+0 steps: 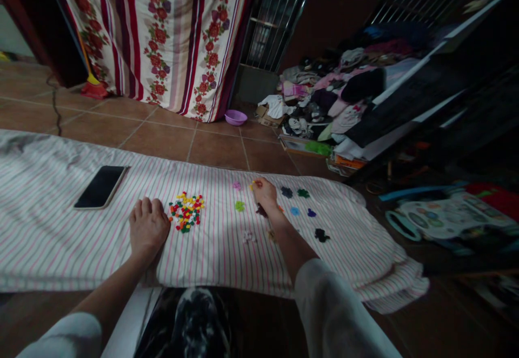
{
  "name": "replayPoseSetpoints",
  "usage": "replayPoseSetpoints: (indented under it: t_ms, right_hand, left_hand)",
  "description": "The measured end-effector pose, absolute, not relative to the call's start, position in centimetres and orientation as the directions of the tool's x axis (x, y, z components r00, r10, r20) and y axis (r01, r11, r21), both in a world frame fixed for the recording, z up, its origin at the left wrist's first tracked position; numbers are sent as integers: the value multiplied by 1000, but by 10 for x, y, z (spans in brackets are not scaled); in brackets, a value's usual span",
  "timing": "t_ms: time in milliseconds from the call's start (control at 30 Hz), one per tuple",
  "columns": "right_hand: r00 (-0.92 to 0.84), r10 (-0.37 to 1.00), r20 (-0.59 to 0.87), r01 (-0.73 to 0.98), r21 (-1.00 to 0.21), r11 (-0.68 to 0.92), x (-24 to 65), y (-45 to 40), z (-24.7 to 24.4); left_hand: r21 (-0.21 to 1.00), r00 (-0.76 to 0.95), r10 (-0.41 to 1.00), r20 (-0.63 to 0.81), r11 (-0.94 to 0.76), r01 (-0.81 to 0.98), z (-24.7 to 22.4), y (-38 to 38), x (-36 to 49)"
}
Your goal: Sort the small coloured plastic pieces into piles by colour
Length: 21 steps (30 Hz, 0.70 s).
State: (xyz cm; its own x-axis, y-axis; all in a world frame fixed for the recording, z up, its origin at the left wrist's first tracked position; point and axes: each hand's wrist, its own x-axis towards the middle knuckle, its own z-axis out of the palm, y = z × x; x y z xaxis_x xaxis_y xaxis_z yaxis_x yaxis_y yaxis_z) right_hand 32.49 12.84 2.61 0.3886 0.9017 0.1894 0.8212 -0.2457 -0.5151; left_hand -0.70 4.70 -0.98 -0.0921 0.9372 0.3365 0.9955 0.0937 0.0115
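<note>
Several small red, yellow, green, orange and white pieces lie in a mixed pile (187, 211) on a striped cloth (219, 250). Just left of it my left hand (149, 225) rests palm down, fingers slightly spread, its edge by the pile. To the right are small single-colour groups: pink (237, 186), lime green (239, 206), pale (248, 236), dark green (303, 193), light blue (294, 211), dark blue (311, 212) and black (321, 235). My right hand (263, 191) is closed over the group area, fingertips at yellow pieces (252, 185); what it holds is hidden.
A phone (100, 187) lies on the cloth at the left. Beyond the cloth are a purple basin (235, 117), a floral curtain (174, 39), a red dustpan (94, 88) and heaped clothes (324, 93). A colourful plastic item (438, 214) stands at the right.
</note>
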Motion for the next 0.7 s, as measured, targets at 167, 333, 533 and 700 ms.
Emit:
replayPoseSetpoints:
  t_ms: [167,333,533,700]
  right_hand:
    - [463,875,139,812,-463,-356,353,124,10]
    - [449,886,117,819,-450,-356,357,129,-1]
    - [448,891,79,801,-478,-361,353,136,-3]
    - [427,896,125,820,-470,-325,353,136,-5]
  left_hand:
    - [25,-102,938,332,99,995,-10,48,-7]
    - [36,-104,936,337,97,995,-10,47,-7]
    - [49,-109,942,316,98,994,-9,47,-6]
    - [42,-110,944,311,102,994,-9,47,-6]
